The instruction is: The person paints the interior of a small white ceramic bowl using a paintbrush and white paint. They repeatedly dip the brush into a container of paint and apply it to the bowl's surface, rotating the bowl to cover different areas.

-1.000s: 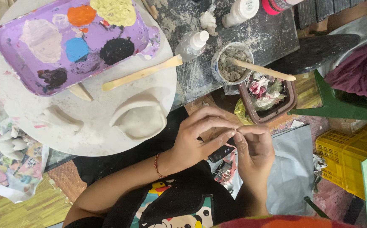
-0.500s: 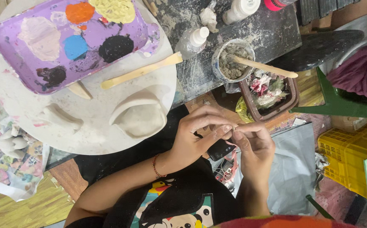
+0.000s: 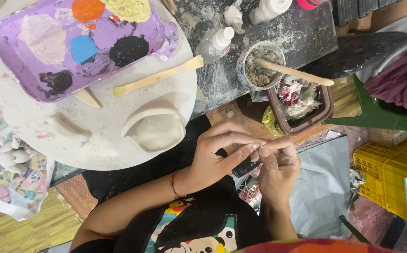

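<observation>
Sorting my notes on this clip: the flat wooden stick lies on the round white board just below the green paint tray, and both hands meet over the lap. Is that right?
Not quite. The head view shows the paint tray is purple, not green. The rest stands: the flat wooden stick lies on the round white board just below it, and the left hand and right hand meet over the lap.

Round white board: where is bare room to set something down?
On the round white board, bare patches lie between the small clay piece and the clay cup shape, and along its near rim. The purple palette and wooden tool crowd the far half.
</observation>
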